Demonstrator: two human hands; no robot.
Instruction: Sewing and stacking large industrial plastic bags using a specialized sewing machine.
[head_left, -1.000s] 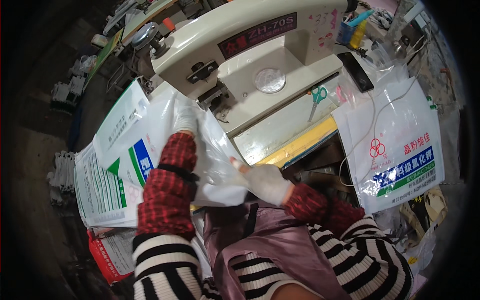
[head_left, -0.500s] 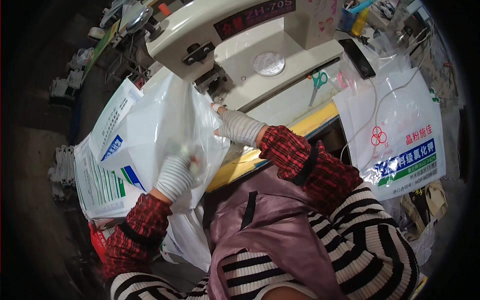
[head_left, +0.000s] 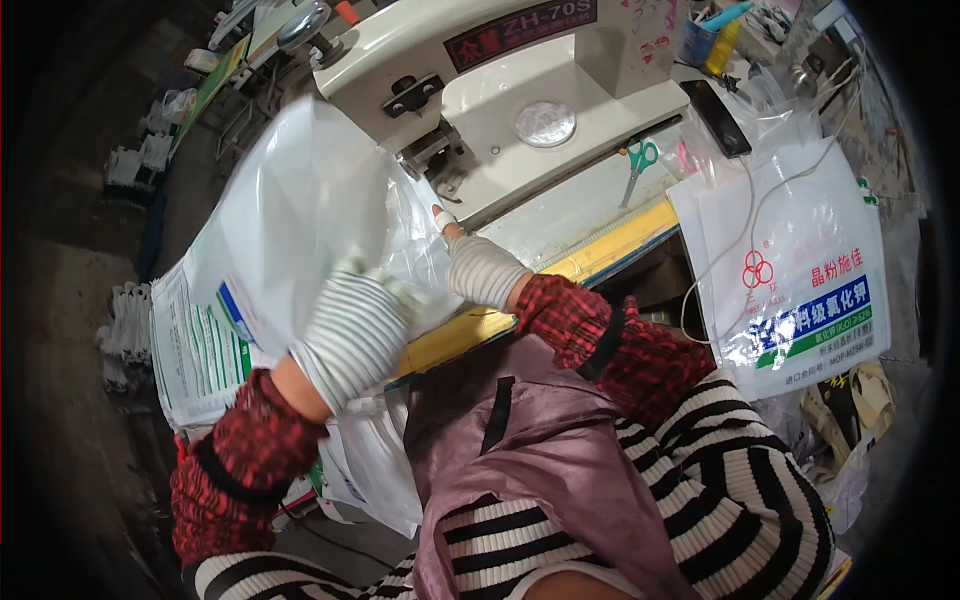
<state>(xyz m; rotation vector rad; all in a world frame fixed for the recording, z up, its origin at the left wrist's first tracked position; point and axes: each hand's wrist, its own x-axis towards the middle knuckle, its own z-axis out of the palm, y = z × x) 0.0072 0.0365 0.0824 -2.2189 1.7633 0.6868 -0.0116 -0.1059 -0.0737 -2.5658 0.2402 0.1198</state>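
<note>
A large white woven plastic bag with a clear film liner (head_left: 300,190) stands raised at the left of the sewing machine (head_left: 520,85). My left hand (head_left: 355,330), in a grey-and-white striped glove, is closed on the bag's near side; its fingertips are blurred and partly hidden. In a matching glove with bare fingertips, my right hand (head_left: 483,270) grips the bag's right edge, index finger stretched toward the machine's needle area (head_left: 440,165). The bag's edge lies close beside that needle area. Below my left hand, another part of white bag material (head_left: 370,460) hangs down.
Green-handled scissors (head_left: 638,165) and a black phone (head_left: 715,118) lie on the machine table. A yellow strip (head_left: 610,245) runs along its front edge. More printed white bags (head_left: 790,290) hang at the right, with a white cable across them. Printed bags (head_left: 195,345) are stacked at the left.
My left hand has moved up and slightly right, lifting and folding the bag's printed flap away. The bag's top now leans up and left. My right hand has shifted only slightly.
</note>
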